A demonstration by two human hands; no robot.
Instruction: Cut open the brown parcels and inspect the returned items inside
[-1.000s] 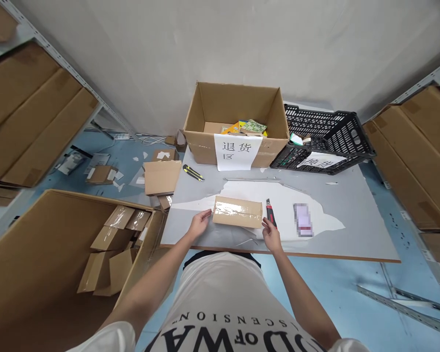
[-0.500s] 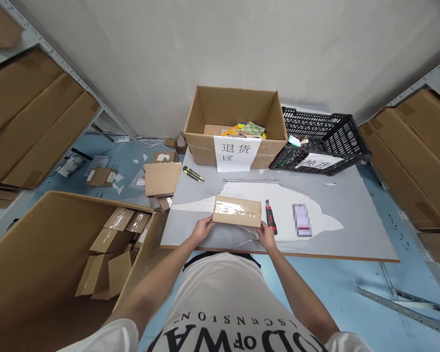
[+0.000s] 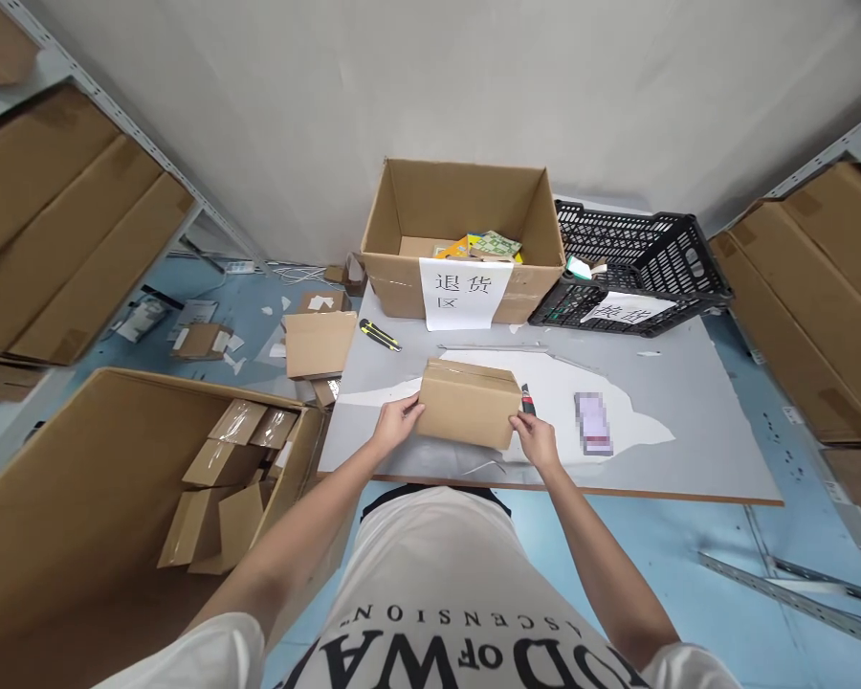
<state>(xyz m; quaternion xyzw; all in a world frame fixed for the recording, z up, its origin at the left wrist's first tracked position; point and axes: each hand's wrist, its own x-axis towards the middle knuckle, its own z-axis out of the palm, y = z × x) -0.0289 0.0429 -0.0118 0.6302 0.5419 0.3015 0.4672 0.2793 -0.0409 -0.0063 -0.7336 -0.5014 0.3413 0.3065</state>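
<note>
A small brown cardboard box (image 3: 468, 407) is tilted in front of me over the table, its broad plain side turned toward me. My left hand (image 3: 397, 423) pinches its left end, and my right hand (image 3: 535, 438) grips the lower right corner. Behind my right fingers a red and black utility knife (image 3: 528, 400) lies on the table, partly covered by that hand. A purple pixelated item (image 3: 593, 423) rests on the white paper (image 3: 635, 433) farther right. Toward the table's left edge is a yellow and black utility knife (image 3: 380, 335).
At the back of the table stand a large open carton (image 3: 394, 292) with colourful packets and a black plastic crate (image 3: 695, 277), both bearing paper signs. A big open carton (image 3: 150, 388) holding several small boxes is at my left. Loaded shelves flank both sides.
Both hands have tipped the box, so its taped top now faces away and its plain side shows. My right hand now covers more of the red knife.
</note>
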